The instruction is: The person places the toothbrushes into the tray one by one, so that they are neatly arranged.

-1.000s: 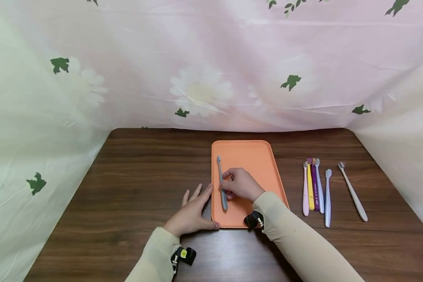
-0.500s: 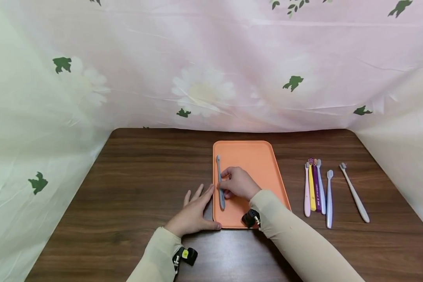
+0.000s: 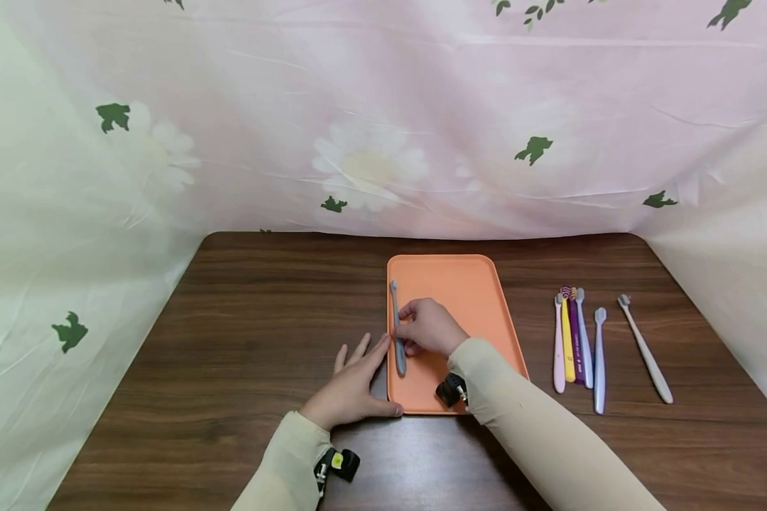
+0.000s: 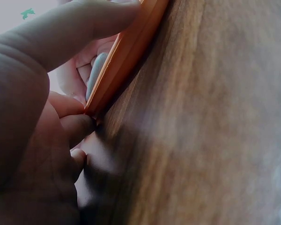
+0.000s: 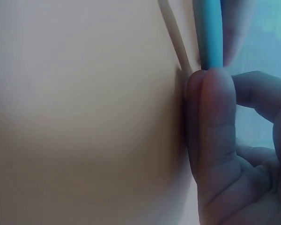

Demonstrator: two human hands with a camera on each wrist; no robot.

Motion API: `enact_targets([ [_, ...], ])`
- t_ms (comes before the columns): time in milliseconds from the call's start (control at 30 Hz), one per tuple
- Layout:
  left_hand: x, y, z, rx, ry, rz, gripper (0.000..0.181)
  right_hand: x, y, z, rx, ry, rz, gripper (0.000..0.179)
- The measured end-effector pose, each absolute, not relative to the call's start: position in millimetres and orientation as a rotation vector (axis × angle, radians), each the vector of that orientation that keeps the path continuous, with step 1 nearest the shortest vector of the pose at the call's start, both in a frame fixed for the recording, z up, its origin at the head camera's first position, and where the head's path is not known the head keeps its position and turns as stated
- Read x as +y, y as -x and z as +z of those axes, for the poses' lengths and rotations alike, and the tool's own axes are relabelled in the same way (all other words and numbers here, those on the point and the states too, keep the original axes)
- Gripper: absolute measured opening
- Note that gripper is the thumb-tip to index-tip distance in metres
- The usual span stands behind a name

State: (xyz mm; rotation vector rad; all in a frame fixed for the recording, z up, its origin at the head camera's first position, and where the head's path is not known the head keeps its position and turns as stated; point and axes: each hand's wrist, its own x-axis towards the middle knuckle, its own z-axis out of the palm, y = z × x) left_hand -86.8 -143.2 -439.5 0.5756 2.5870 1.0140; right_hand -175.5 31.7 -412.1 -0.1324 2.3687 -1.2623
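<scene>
My left hand [image 3: 348, 397], fingers spread, touches the orange tray [image 3: 457, 280] at its near-left corner, thumb on the near rim, likely bracing it against sliding. My right hand [image 3: 431, 326] pinches the grey-blue toothbrush [image 3: 400, 360] mid-handle, inside the tray just beside the left rim, head pointing away; probably using that rim as a straight guide. Right of the tray on the bench [image 3: 262, 319]: four bunched toothbrushes [image 3: 568, 344], a blue toothbrush [image 3: 599, 369] beside them, a pale toothbrush [image 3: 646, 353] angled apart. Patterned cloth [image 3: 249, 142] behind.
</scene>
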Motion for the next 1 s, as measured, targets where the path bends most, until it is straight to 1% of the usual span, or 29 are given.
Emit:
enact_targets([
  [500,-142.7,85.8,-440.0,2.595,-0.592,1.039,0.108,31.1,177.9,-414.4,2.377,0.163,-1.255,0.034],
  [1000,-142.2,84.7,-437.1,2.604,-0.597,1.032,0.109,49.8,168.4,-408.5,2.406,0.228,-1.311,0.036],
])
